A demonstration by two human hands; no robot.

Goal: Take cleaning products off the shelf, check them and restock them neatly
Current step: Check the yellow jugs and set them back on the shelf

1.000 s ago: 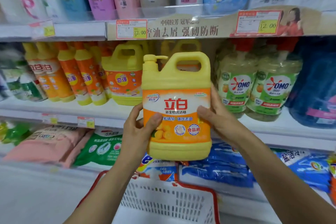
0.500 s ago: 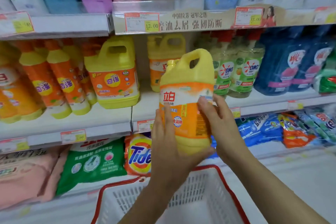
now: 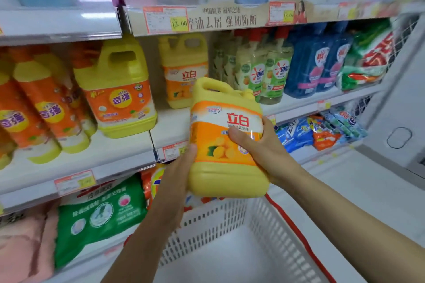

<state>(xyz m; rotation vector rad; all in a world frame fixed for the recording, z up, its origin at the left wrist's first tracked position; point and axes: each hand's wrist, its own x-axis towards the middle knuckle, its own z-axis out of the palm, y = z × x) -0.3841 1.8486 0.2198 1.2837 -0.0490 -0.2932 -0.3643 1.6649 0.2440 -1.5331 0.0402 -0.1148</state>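
Jug of dish soap, yellow with an orange label, hangs tilted in the air between both hands, in front of the middle shelf and just above a white basket. The left hand grips the lower left side, thumb pressed on the front edge, while its fingers go behind the jug where I cannot tell how they lie. The right hand holds the opposite side, thumb laid flat across the label and fingers curled round the far side, mostly hidden. A jug this big and apparently full is probably heavy, and its liquid would shift as it tips, so two hands low on the body suit turning it for a check. The plastic looks stiff but smooth, and the glossy label may be slick under a thumb. For lifting it back beside the matching jug on the shelf, the moulded handle at the top is likely the safest hold, with the other hand under the base.
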